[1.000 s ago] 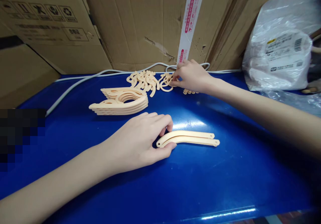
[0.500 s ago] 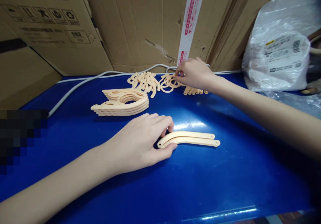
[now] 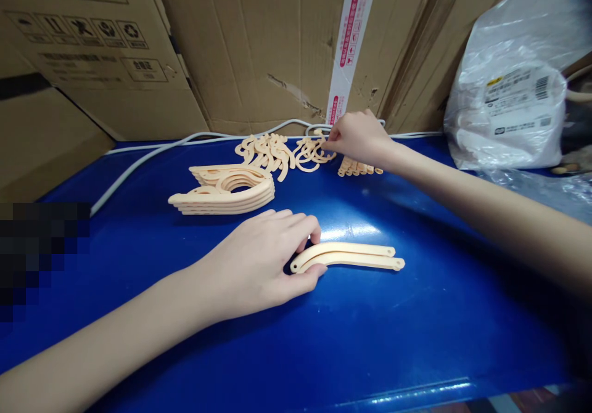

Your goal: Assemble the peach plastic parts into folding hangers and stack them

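My left hand [image 3: 259,265] rests on the blue table [image 3: 416,339] and pinches the left end of two stacked curved peach plastic arms [image 3: 351,256] between thumb and fingers. My right hand [image 3: 358,137] reaches to the table's back and pinches a peach hook piece out of a loose heap of hooks [image 3: 312,151]. A second heap of hooks [image 3: 266,150] lies just left of it. Small peach pegs [image 3: 358,167] lie in a row under my right wrist. A stack of curved hanger parts [image 3: 226,190] sits left of centre.
Cardboard boxes [image 3: 259,43] wall off the back and left. A white cable [image 3: 152,151] runs along the back edge. A white plastic bag [image 3: 509,92] with labels sits at the back right, with clear plastic film [image 3: 546,185] beside it.
My right hand has shifted slightly right and lifted at the hook heap, uncovering the row of small pegs. My left hand and the two curved arms have stayed put.
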Demonstrator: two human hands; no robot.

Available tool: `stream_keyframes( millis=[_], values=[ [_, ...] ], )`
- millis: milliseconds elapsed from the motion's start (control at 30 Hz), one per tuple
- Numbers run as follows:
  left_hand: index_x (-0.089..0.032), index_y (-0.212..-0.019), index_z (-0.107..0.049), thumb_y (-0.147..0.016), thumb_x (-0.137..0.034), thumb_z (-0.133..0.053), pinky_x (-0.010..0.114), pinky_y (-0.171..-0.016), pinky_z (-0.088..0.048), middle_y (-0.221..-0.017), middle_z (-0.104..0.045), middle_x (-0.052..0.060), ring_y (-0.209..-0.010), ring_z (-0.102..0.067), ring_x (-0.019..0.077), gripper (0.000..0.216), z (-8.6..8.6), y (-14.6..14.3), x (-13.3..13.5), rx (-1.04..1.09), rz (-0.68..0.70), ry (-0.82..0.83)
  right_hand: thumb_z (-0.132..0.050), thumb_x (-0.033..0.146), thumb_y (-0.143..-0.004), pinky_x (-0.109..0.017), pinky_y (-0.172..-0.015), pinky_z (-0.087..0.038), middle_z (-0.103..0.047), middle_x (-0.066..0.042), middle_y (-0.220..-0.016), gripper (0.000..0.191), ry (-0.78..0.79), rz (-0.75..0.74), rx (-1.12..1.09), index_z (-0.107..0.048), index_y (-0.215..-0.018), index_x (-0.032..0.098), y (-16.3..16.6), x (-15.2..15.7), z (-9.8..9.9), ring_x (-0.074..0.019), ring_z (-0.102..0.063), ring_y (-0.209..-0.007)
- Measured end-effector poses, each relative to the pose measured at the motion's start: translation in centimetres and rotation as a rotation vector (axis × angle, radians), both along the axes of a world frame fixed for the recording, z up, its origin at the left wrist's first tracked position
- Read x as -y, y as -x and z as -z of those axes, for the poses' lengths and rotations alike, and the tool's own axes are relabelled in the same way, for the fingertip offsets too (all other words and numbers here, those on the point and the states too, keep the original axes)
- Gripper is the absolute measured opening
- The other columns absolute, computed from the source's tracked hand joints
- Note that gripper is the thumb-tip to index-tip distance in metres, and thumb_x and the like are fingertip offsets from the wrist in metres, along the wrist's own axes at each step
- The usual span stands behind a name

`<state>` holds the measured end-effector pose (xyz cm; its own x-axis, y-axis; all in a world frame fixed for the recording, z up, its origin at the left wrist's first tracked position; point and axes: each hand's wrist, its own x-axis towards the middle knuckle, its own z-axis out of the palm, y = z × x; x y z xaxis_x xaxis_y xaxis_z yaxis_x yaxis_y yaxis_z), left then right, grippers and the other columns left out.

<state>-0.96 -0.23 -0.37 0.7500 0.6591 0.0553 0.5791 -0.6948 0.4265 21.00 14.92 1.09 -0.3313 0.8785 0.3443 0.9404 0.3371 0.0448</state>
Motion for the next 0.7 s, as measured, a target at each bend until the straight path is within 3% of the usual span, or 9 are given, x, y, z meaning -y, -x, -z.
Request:
stream_keyframes(
  millis=[167,300,500,700],
  values=[
    [-0.021,-0.091,-0.056,-0.091,-0.036,-0.057,0.032,-0.065,-0.032,-0.078,-0.059,-0.002,-0.073,-0.05,0.0176,0.014,0.0,0.0,-0.1,0.009,0.0,-0.007,-0.066,0.035,-0.088,-0.038,-0.072,-0.043,-0.075,-0.013,-0.082,0.028,-0.012,-0.056,-0.18,-0.079,-0.087,0.01,-0.2,1.4,-2.3,-0.0235,-0.065,-0.076],
    [-0.021,-0.092,-0.056,-0.091,-0.035,-0.057,0.031,-0.065,-0.031,-0.08,-0.059,-0.002,-0.073,-0.05,0.0177,0.014,-0.1,0.1,0.1,-0.007,-0.02,0.007,-0.067,0.035,-0.088,-0.036,-0.066,-0.04,-0.073,-0.01,-0.081,0.024,-0.015,-0.191,-0.218,-0.077,-0.083,0.013,-1.0,5.2,-3.2,-0.0214,-0.062,-0.071],
    [-0.021,-0.09,-0.054,-0.091,-0.036,-0.057,0.031,-0.064,-0.031,-0.08,-0.059,-0.002,-0.073,-0.051,0.0179,0.015,-0.3,-0.1,0.4,-0.02,-0.035,0.005,-0.065,0.039,-0.091,-0.033,-0.069,-0.039,-0.069,-0.003,-0.075,0.023,0.179,-0.311,-0.177,-0.071,-0.079,0.02,-3.3,12.1,-0.6,-0.0182,-0.06,-0.068],
    [-0.021,-0.091,-0.053,-0.091,-0.035,-0.058,0.031,-0.064,-0.031,-0.08,-0.058,-0.002,-0.072,-0.051,0.0172,0.015,-0.4,-0.2,0.1,-0.025,-0.056,0.011,-0.064,0.038,-0.093,-0.032,-0.067,-0.038,-0.064,-0.001,-0.069,0.024,0.195,-0.296,-0.154,-0.065,-0.077,0.02,-4.4,14.2,1.5,-0.0186,-0.057,-0.068]
  ],
)
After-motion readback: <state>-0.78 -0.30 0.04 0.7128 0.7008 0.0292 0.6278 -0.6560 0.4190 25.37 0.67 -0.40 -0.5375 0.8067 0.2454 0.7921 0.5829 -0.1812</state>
